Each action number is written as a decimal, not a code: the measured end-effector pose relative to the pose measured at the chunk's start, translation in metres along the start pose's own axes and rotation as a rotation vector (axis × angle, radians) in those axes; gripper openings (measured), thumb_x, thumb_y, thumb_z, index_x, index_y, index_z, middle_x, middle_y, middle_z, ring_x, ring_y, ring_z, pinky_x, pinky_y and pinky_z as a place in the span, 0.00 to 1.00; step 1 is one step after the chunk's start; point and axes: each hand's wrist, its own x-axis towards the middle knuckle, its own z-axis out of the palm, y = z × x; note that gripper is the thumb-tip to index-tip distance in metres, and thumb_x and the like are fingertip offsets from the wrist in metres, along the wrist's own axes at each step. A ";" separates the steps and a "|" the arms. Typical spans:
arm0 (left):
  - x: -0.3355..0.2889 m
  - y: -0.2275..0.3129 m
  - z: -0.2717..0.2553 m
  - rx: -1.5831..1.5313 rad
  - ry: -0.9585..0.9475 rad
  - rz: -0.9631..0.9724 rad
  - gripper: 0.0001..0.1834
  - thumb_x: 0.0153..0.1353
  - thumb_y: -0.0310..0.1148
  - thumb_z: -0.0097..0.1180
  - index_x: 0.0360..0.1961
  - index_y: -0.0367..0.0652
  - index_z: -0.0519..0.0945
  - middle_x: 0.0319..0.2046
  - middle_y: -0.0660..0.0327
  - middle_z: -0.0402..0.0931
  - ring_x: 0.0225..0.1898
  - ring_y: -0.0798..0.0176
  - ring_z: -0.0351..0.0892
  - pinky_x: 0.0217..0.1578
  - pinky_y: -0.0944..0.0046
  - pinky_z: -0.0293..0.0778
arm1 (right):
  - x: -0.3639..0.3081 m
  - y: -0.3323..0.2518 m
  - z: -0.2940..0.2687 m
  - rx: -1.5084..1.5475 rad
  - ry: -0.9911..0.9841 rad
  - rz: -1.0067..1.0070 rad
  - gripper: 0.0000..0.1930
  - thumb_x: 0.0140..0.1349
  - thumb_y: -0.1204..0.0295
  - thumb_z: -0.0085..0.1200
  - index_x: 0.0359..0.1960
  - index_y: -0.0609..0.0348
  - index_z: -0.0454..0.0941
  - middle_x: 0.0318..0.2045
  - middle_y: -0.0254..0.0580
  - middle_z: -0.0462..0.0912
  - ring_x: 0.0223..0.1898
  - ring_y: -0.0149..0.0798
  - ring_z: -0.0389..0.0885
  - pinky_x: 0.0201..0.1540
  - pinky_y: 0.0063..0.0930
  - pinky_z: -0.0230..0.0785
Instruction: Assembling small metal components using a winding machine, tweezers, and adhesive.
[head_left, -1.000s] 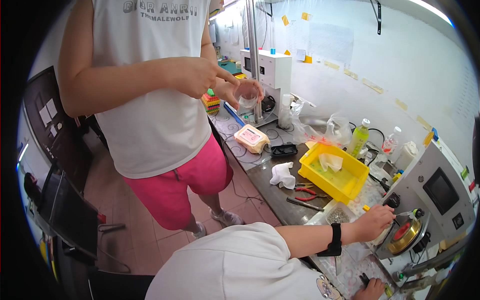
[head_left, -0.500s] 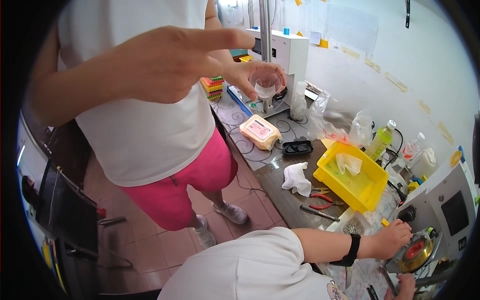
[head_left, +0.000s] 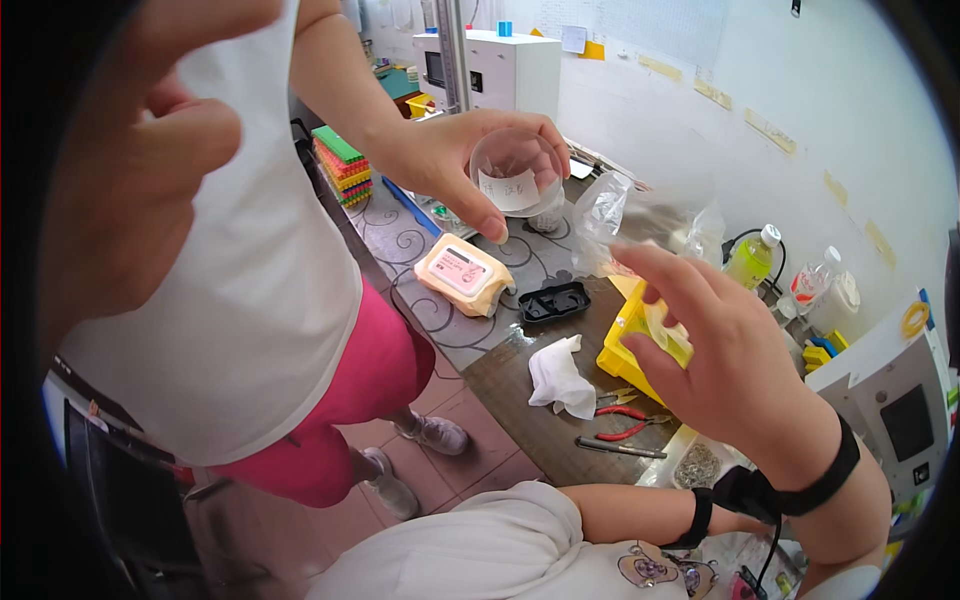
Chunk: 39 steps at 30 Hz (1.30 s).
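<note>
My right hand [head_left: 715, 345] is raised above the bench, empty, with thumb and fingers apart. It faces a clear plastic cup [head_left: 515, 165], with a gap between them. A co-worker's hand [head_left: 450, 160] holds the cup, which has a small white paper label on it. My left hand [head_left: 738, 521] is low at the right, past its black wristband; my right forearm hides its fingers. Partly behind my right hand lies a yellow tray [head_left: 622, 352]. Nearby are red-handled pliers [head_left: 625, 423], a dark pen-like tool [head_left: 620, 447] and a clear box [head_left: 697, 463] of small metal parts.
A co-worker in a white shirt [head_left: 215, 290] stands at the left, their other hand [head_left: 130, 180] close to the view. On the bench are a wipes pack [head_left: 463, 275], a black tray [head_left: 555, 301], white tissue [head_left: 560, 378] and bottles [head_left: 755, 258]. A grey machine [head_left: 905, 425] stands at right.
My right hand has left the machine at the lower right and risen toward the cup. The co-worker's near hand has moved to the upper left. The view has shifted.
</note>
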 end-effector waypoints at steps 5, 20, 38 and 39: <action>0.009 0.005 0.003 -0.052 -0.073 0.011 0.35 0.43 0.31 0.68 0.51 0.38 0.63 0.41 0.60 0.68 0.45 0.68 0.67 0.45 0.67 0.65 | 0.020 0.013 0.020 0.063 -0.067 0.036 0.37 0.49 0.77 0.58 0.63 0.47 0.58 0.37 0.45 0.76 0.38 0.43 0.76 0.38 0.32 0.71; 0.021 0.025 0.024 -0.097 -0.169 -0.036 0.36 0.41 0.26 0.70 0.50 0.37 0.62 0.42 0.59 0.69 0.44 0.69 0.71 0.43 0.68 0.69 | 0.031 0.009 0.032 0.160 0.132 -0.107 0.15 0.51 0.80 0.55 0.43 0.56 0.74 0.30 0.44 0.75 0.29 0.47 0.75 0.32 0.35 0.67; 0.017 0.092 0.076 0.040 -0.037 0.002 0.39 0.39 0.30 0.72 0.51 0.35 0.63 0.44 0.60 0.67 0.48 0.71 0.68 0.49 0.69 0.64 | -0.012 -0.008 0.022 -0.178 0.320 -0.508 0.14 0.39 0.77 0.55 0.31 0.66 0.76 0.25 0.41 0.76 0.21 0.36 0.74 0.19 0.26 0.65; 0.028 0.080 0.073 -0.049 -0.107 0.066 0.39 0.39 0.29 0.72 0.51 0.34 0.63 0.44 0.59 0.68 0.47 0.69 0.69 0.47 0.68 0.67 | -0.018 -0.006 0.018 -0.195 0.318 -0.493 0.14 0.39 0.77 0.55 0.31 0.66 0.76 0.25 0.41 0.76 0.21 0.36 0.74 0.19 0.26 0.65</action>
